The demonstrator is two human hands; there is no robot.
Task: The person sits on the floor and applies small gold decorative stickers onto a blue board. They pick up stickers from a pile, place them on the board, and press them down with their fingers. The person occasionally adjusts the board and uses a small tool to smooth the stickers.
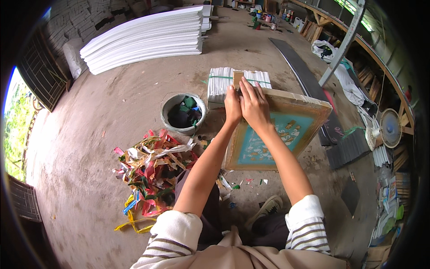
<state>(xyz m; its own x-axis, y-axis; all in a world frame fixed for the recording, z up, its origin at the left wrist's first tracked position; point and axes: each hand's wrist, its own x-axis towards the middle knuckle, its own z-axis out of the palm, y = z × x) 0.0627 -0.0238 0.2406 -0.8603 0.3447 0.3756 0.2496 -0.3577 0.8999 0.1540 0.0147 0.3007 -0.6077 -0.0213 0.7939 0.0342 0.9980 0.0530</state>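
Observation:
A wooden screen-printing frame [295, 99] stands tilted on edge before me, with teal mesh [280, 134] and pale, curling printed shapes. At its upper left corner both hands meet, side by side. My left hand [232, 106] is closed round the corner, thumb pointing up and its other fingers mostly hidden. My right hand [254, 104] presses against the top of the frame, its fingers long and close together over the edge. Between the fingertips a flat tan piece [238, 77] sticks up; I cannot tell whether it is tape or wood.
A white stack tied with green strap [218, 80] stands behind the frame. Left of it is a grey bucket [165, 112] with dark and green rags. Tangled coloured tape strips [150, 172] lie nearer. White sheets [143, 40] are piled farther back; a fan [390, 127] stands right.

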